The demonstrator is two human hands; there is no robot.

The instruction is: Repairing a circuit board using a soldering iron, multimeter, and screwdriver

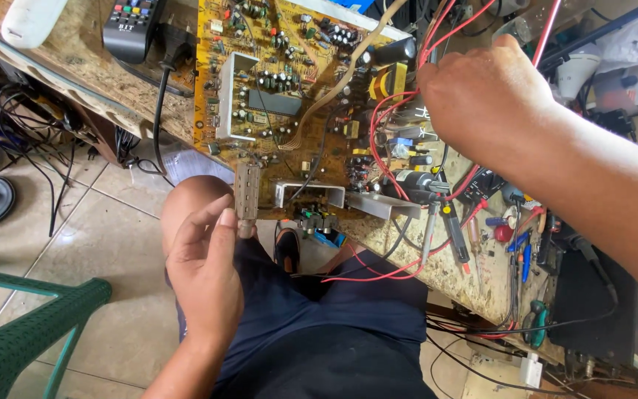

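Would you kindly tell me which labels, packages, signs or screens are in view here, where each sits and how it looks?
No screens, signs or packages show; a few printed things do.
Remote: top left on the bench, black, coloured buttons, small white print at its lower end.
Yellow label: on the boxy part left of the right hand, dark print.
Circuit board: centre, yellow-brown, fine printed markings.
Left hand: pinches a small grey perforated part, unlabelled.

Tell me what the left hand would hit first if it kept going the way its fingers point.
Likely the small metal part at the circuit board's near edge; the left hand already touches it, though depth is unclear.
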